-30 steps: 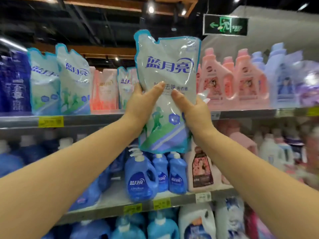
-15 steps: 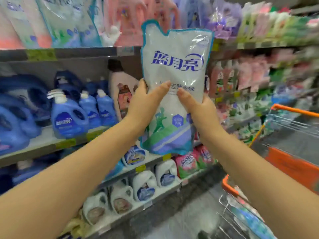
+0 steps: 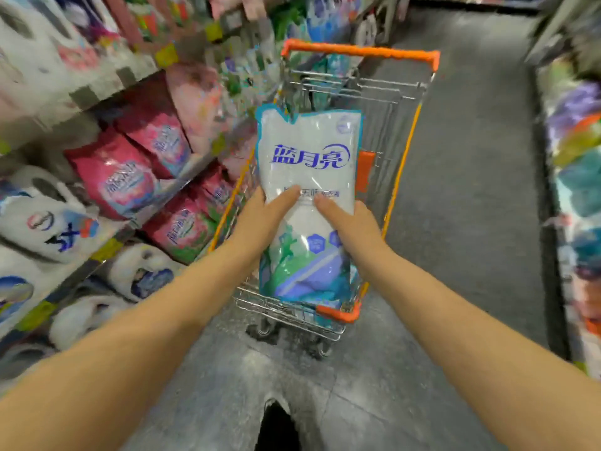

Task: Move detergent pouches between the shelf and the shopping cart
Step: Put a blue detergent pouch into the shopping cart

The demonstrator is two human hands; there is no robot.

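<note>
the left grip (image 3: 263,219) and right grip (image 3: 353,222) hold a white-and-blue pouch (image 3: 309,151) upright by its sides, thumbs across its front. the pouch hangs over the cart (image 3: 357,51), above its wire basket. a shelf (image 3: 107,84) of pink bags (image 3: 130,177) stands just left of the cart.

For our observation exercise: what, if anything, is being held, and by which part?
The white plastic detergent pouch with blue lettering, gripped at its middle: left hand on its left edge, right hand on its right edge, thumbs across the front.
</note>
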